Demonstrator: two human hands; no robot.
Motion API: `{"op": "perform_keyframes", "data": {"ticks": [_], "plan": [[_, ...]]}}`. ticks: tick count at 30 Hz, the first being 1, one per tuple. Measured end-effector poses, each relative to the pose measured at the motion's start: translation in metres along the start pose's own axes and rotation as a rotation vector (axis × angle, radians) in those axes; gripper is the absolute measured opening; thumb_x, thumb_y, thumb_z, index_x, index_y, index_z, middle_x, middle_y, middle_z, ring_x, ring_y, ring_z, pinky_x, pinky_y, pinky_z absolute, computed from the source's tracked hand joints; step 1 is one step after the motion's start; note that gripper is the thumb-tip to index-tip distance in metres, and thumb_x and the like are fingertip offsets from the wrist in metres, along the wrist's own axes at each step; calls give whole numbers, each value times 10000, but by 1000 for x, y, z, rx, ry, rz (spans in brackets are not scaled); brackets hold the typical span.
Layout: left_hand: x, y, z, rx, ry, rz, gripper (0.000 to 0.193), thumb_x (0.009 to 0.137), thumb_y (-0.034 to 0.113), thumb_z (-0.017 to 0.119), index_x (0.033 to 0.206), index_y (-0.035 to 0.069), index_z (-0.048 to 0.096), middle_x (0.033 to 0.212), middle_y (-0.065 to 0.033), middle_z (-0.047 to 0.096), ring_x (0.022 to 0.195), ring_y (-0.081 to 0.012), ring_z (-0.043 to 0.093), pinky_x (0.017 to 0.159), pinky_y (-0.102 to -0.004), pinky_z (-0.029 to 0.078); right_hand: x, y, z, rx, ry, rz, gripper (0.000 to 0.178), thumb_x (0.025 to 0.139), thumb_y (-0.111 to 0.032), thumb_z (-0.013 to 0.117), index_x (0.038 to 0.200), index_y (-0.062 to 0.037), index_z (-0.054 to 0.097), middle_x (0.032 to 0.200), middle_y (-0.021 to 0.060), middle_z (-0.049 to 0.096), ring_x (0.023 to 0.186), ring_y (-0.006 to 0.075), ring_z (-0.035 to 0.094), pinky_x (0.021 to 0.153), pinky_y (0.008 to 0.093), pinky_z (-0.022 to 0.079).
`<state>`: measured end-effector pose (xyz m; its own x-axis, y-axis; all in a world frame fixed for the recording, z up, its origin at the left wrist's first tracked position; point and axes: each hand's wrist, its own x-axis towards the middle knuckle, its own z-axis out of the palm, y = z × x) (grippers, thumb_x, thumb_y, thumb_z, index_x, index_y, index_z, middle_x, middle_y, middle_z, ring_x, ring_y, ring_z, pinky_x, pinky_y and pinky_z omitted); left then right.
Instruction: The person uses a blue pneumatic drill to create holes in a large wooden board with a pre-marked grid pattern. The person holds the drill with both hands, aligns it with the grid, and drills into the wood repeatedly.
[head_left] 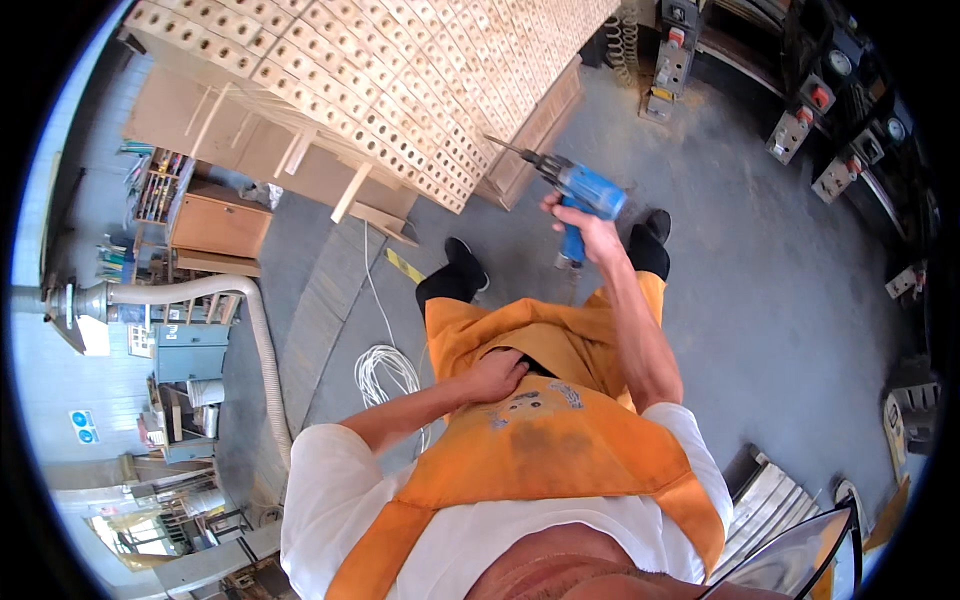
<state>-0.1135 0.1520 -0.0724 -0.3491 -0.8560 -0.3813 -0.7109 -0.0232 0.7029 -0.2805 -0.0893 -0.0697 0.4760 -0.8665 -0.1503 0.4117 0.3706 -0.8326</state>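
My right hand (590, 230) is wrapped round the handle of a blue cordless drill (592, 188). The drill's long thin bit points left, its tip just by the edge of a large pale wooden stack (400, 90) with rows of round holes; whether they touch I cannot tell. My left hand (497, 375) rests at the waist of my orange apron overalls (540, 450), fingers tucked into the dark opening of a pocket. Those fingers are hidden, and so is anything they may hold.
A panelled wooden piece (535, 135) stands under the stack's right edge. Wooden strips (350, 192) stick out below it. A coiled white cable (385, 375) lies on the grey floor left of me, near a ribbed hose (262, 350). Machines with gauges (838, 63) line the right.
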Motion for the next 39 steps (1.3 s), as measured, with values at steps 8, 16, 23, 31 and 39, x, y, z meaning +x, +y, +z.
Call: {"op": "perform_keyframes", "data": {"ticks": [8, 16, 23, 31, 39], "plan": [[67, -46, 58, 309, -189, 65, 492, 917, 365, 461, 1337, 110, 492, 1400, -159, 443, 1304, -343, 383, 1071, -435, 314, -38, 49, -71, 189, 319, 5, 282, 816, -59, 670, 1082, -62, 575, 1051, 57, 651, 1025, 199, 623, 731, 302, 464], [47, -23, 39, 442, -58, 110, 444, 919, 284, 491, 1322, 96, 498, 1386, -151, 463, 1284, -342, 412, 1056, -410, 346, -50, 76, -116, 444, 506, -19, 213, 817, -7, 626, 1000, -88, 552, 953, 43, 633, 912, 203, 637, 611, 297, 481], [50, 30, -6, 65, -145, -16, 346, 919, 234, 487, 1187, 27, 555, 1210, -190, 575, 1081, -358, 551, 930, -410, 434, -40, 89, -129, 406, 487, 35, 214, 819, -9, 627, 998, -86, 538, 925, 35, 624, 912, 198, 632, 615, 309, 480], [30, -6, -15, -535, -335, -369, 345, 927, 269, 442, 1071, -3, 600, 989, -169, 651, 942, -297, 603, 839, -394, 461, -28, 107, -122, 329, 471, 81, 214, 799, -17, 644, 964, -95, 533, 912, 41, 630, 865, 192, 642, 603, 312, 485], [27, -14, 7, -111, -153, 26, 457, 924, 309, 497, 1315, 73, 505, 1367, -168, 487, 1232, -345, 471, 1035, -399, 366, -29, 110, -105, 253, 491, 131, 187, 793, 5, 613, 942, -69, 526, 869, 55, 613, 784, 210, 631, 579, 312, 490]]}}
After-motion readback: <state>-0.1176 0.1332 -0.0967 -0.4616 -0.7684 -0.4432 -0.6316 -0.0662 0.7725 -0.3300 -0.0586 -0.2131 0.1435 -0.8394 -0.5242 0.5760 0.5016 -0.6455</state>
